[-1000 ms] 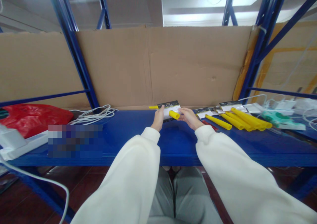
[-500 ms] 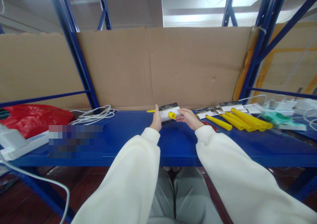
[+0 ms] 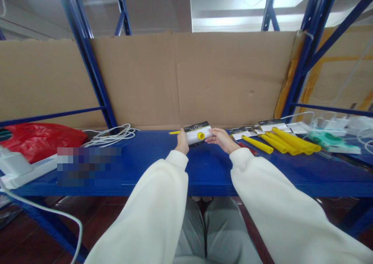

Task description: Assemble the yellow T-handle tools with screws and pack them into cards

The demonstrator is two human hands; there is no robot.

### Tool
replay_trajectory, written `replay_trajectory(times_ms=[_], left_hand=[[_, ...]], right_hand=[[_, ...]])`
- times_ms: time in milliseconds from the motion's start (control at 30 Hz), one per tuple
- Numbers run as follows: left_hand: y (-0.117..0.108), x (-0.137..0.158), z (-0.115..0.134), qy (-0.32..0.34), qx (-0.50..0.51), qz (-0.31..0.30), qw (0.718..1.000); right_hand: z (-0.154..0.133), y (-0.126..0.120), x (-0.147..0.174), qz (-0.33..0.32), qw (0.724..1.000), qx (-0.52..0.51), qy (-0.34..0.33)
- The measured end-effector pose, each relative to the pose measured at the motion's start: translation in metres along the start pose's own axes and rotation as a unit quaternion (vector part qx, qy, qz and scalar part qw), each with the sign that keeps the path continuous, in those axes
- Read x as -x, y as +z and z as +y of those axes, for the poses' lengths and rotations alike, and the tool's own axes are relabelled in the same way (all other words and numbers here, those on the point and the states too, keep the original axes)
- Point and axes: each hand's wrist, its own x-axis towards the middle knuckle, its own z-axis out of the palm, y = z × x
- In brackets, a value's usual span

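Observation:
A black-and-white printed card (image 3: 193, 135) is held up over the blue table by both hands. My left hand (image 3: 182, 141) is closed on its left edge, and my right hand (image 3: 220, 138) pinches the right edge. From the card's face, the round open end of a yellow tube (image 3: 201, 136) points toward me. A thin yellow piece (image 3: 174, 132) sticks out left of my left hand; whether it belongs to the same tube I cannot tell. To the right of my right hand lie several yellow tubes (image 3: 279, 142) beside more printed cards (image 3: 241, 133).
At the left are a red plastic bag (image 3: 43, 139), coiled white cables (image 3: 112, 135) and a white power strip (image 3: 32, 170). White plugs (image 3: 335, 122) and a green-and-white item (image 3: 328, 139) sit far right. A cardboard panel (image 3: 189, 77) and blue posts (image 3: 93, 69) stand behind the blue table (image 3: 151, 163).
The tube's open end has shifted slightly left and sticks out less from the card. My left fingers have lowered and curled at the card's edge. The thin yellow piece reaches a little farther left.

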Motion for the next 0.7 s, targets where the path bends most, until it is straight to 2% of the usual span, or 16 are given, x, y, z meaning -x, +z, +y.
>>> replay_trajectory(times_ms=[67,167,700], left_hand=[[0.001,0.005,0.002,0.000,0.026,0.014,1.000],[0.001,0.012,0.004,0.014,0.030,-0.001,0.999],[-0.006,0.021,0.009,0.032,-0.080,-0.020,0.996]], right_hand=[[0.000,0.000,0.000,-0.001,1.000,0.001,0.003],[-0.001,-0.002,-0.001,0.001,1.000,-0.006,0.003],[-0.004,-0.002,0.002,0.009,1.000,-0.001,0.002]])
